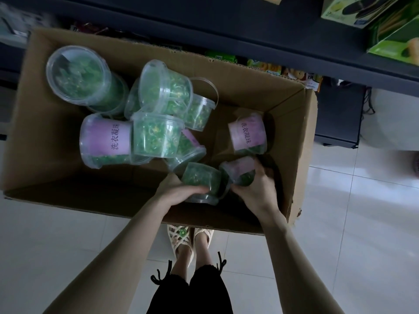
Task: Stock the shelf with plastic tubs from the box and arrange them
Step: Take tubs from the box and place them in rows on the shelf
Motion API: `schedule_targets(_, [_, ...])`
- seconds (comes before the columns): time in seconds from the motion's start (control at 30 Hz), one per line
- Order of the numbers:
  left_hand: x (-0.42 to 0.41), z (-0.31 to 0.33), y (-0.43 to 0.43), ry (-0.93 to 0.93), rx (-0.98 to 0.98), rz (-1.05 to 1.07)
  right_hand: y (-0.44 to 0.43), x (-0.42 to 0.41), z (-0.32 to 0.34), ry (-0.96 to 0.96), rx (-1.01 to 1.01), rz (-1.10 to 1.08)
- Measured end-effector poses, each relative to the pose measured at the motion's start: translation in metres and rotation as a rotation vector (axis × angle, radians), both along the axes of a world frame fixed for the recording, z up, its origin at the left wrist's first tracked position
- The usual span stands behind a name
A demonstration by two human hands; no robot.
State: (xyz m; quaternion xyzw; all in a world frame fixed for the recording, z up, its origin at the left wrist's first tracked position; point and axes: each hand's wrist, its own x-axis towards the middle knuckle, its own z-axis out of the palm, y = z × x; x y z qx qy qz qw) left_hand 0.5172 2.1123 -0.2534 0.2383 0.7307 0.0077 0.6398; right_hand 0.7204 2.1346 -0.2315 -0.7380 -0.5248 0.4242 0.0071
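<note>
Cardboard box (pixel 292 132) is seen open on a tiled floor (pixel 362 223), with both hands reached into its near right corner. A green tub (pixel 201 177) is gripped by the left hand (pixel 179 193), fingers curled round its side from the left and under. It lies on its side, long axis running roughly away from the person, wide rim toward the near wall. A labelled tub (pixel 240 169) is gripped by the right hand (pixel 256 191) from the right, fingers wrapped over it; it is tilted, and which end carries the lid cannot be told through blur. The two held tubs are touching or just beside each other, low in the box.

Remaining stock is left as a loose heap (pixel 156 134) toward the far left, mostly tipped over, with one more tub (pixel 248 134) just beyond the right hand.

A dark shelf (pixel 249 26) lies past the far wall of the box, ahead and above. Judged next: both tubs must be lifted clear of the walls, carried forward, and turned upright, since neither is held upright. Neither hand looks clearly nearer the shelf.
</note>
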Motion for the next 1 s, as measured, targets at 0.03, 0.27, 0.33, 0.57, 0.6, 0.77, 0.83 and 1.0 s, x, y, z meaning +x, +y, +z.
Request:
schedule_targets(0.03, [0.0,0.01,0.002,-0.019,0.015,0.008,0.0,0.0,0.008,-0.018,0.029,-0.031])
schedule_targets(0.27, [-0.004,0.111,-0.013,-0.123,0.166,0.185,-0.01,0.008,0.084,0.158,0.124,-0.367])
schedule_targets(0.33, [-0.008,0.144,-0.023,-0.164,0.167,0.282,-0.014,0.011,0.118,0.233,0.126,-0.431])
schedule_targets(0.57, [-0.011,0.274,-0.036,-0.366,0.267,0.744,-0.011,0.017,0.267,0.597,0.214,-0.649])
schedule_targets(0.6, [-0.011,0.297,-0.033,-0.387,0.306,0.772,-0.008,0.016,0.291,0.638,0.24,-0.664])
schedule_targets(0.77, [-0.014,0.411,0.001,-0.441,0.57,0.781,0.015,0.007,0.404,0.852,0.377,-0.637])
schedule_targets(0.83, [-0.013,0.455,0.02,-0.524,0.646,0.749,0.025,0.006,0.451,0.897,0.433,-0.596])
schedule_targets(1.0, [-0.006,0.558,0.063,-0.659,0.838,0.688,0.058,0.015,0.557,1.012,0.602,-0.497])
